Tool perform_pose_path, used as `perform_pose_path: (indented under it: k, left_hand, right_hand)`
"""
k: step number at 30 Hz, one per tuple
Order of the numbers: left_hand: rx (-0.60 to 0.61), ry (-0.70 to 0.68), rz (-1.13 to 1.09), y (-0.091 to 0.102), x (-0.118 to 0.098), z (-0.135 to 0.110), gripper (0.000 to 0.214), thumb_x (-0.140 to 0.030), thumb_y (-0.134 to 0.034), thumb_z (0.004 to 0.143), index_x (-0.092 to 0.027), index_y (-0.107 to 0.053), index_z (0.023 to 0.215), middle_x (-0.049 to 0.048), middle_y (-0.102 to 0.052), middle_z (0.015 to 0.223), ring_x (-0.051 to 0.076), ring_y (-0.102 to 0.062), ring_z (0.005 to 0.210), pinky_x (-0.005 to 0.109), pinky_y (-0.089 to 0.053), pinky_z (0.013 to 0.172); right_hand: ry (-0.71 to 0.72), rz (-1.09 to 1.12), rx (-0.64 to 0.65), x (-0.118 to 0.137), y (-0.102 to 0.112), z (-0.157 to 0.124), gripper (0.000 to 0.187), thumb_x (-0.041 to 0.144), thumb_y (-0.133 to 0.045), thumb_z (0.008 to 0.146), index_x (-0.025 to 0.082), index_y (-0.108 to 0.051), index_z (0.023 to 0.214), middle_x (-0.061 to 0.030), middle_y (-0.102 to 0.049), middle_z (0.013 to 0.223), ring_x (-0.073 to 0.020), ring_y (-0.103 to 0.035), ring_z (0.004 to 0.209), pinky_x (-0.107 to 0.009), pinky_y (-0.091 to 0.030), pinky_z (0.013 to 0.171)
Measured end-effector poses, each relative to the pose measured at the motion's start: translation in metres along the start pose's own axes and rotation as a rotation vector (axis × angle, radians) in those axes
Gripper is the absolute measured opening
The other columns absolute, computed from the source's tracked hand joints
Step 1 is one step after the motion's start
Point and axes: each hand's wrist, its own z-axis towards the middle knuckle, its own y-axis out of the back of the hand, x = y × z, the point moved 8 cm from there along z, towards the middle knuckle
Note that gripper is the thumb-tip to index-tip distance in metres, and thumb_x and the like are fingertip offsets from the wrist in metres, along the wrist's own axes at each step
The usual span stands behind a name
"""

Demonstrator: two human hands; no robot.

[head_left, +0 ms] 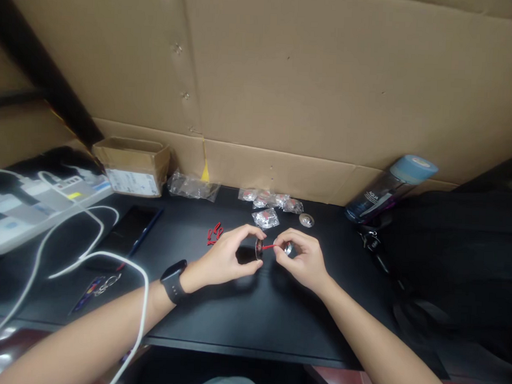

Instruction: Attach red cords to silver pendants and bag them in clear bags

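Note:
My left hand grips a small round metal disc, which looks like a finger cymbal, by its rim between thumb and fingers, edge toward me. From it a red cord runs across to my right hand, pinched between thumb and forefinger. A second shiny disc shows through the curl of my right fingers; whether they hold it or it lies behind them, I cannot tell. Another bare disc lies on the black table. Several red cord loops lie beyond my left hand.
Plastic-wrapped discs and an empty-looking clear bag lie toward the cardboard wall. At left are a small carton, power strip, phone, keychain and white cable. A bottle and black bag stand right.

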Motion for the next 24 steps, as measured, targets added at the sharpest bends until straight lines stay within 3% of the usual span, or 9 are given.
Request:
perform_pose_path:
  k: [5, 9, 17, 21, 24]
  left_hand:
    - [0.081, -0.028, 0.188, -0.005, -0.001, 0.0, 0.038, -0.023, -0.071, 0.085, -0.023, -0.057, 0.12, 0.0082, -0.067, 0.119, 0.025, -0.064, 0.111, 0.042, -0.051, 0.101]
    - [0.137, -0.051, 0.268, -0.01, 0.001, -0.002, 0.031, -0.026, -0.072, 0.083, -0.023, -0.057, 0.11, 0.0054, -0.069, 0.107, 0.025, -0.066, 0.104, 0.043, -0.048, 0.1]
    - [0.203, -0.096, 0.372, -0.016, 0.004, -0.004, 0.016, -0.026, -0.069, 0.091, -0.024, -0.063, 0.106, 0.0052, -0.072, 0.115, 0.029, -0.056, 0.133, 0.044, -0.037, 0.111]
    - [0.175, -0.026, 0.382, -0.017, 0.013, -0.002, 0.022, -0.035, -0.069, 0.094, -0.023, -0.063, 0.111, 0.0051, -0.073, 0.11, 0.027, -0.062, 0.119, 0.041, -0.042, 0.102]
    - [0.179, -0.039, 0.397, -0.019, 0.013, -0.002, 0.021, -0.036, -0.073, 0.092, -0.024, -0.067, 0.109, 0.0036, -0.074, 0.105, 0.025, -0.062, 0.114, 0.039, -0.041, 0.099]
  right_hand:
    - [0.002, -0.015, 0.093, -0.002, -0.007, 0.0, 0.007, 0.017, -0.066, 0.087, 0.022, -0.069, 0.083, -0.0025, -0.069, 0.078, -0.0169, -0.063, 0.068, -0.029, -0.052, 0.064]
    - [0.057, -0.079, 0.179, -0.004, -0.015, -0.002, 0.008, 0.015, -0.065, 0.088, 0.023, -0.068, 0.087, -0.002, -0.068, 0.079, -0.0171, -0.061, 0.069, -0.03, -0.052, 0.068]
    - [0.047, -0.146, 0.236, -0.011, -0.022, -0.005, 0.008, 0.015, -0.066, 0.089, 0.022, -0.069, 0.087, -0.0019, -0.068, 0.081, -0.0173, -0.061, 0.072, -0.03, -0.051, 0.07]
    - [0.071, -0.153, 0.283, -0.012, -0.03, -0.006, 0.007, 0.017, -0.067, 0.092, 0.023, -0.07, 0.089, -0.0026, -0.071, 0.085, -0.0184, -0.064, 0.077, -0.032, -0.052, 0.075]
    - [0.091, -0.177, 0.292, -0.014, -0.024, -0.004, 0.005, 0.019, -0.071, 0.092, 0.023, -0.072, 0.094, -0.004, -0.073, 0.094, -0.0201, -0.066, 0.086, -0.035, -0.053, 0.084]
